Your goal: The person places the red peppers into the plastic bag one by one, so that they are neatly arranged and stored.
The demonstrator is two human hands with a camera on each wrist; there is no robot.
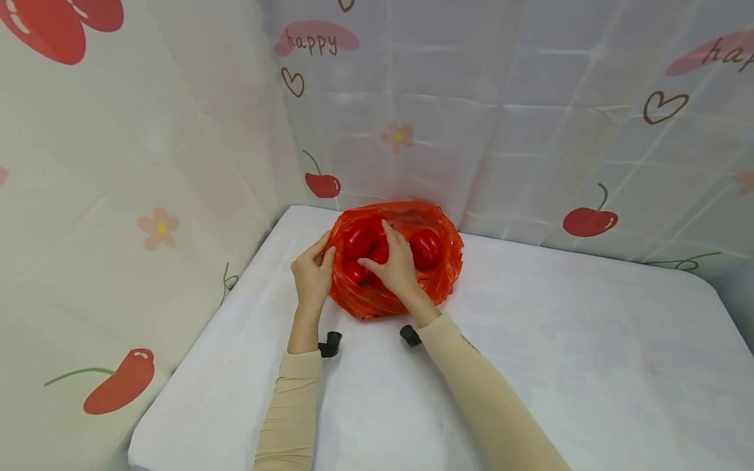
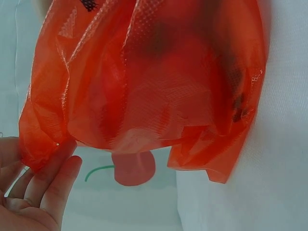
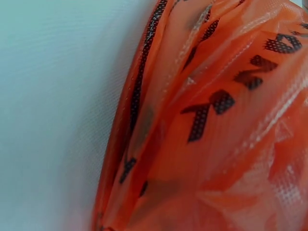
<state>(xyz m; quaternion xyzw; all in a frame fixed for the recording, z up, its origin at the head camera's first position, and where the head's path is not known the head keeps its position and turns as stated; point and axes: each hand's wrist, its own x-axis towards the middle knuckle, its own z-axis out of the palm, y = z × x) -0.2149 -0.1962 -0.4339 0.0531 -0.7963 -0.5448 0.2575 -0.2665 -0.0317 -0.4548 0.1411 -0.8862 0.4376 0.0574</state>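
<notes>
A thin red plastic bag (image 1: 385, 304) sits with its mouth spread wide near the back of the table. Inside lie several glossy red vegetables that look like bell peppers (image 1: 425, 248), one showing a bit of green. My left hand (image 1: 312, 275) pinches the bag's left rim between thumb and fingers; the left wrist view shows these fingers (image 2: 50, 180) at the film's edge. Over the bag's mouth, my right hand (image 1: 397, 265) has thumb and fingers spread above a red pepper (image 1: 379, 252). The right wrist view shows only bag film (image 3: 231, 159) with black print, the hand hidden.
A white-covered table (image 1: 565, 340) extends to the right and front. Behind it hangs a sheet (image 1: 501, 131) printed with cherries, flowers and hearts, and another covers the left side. Small black pieces (image 1: 332, 343) show beside both wrists.
</notes>
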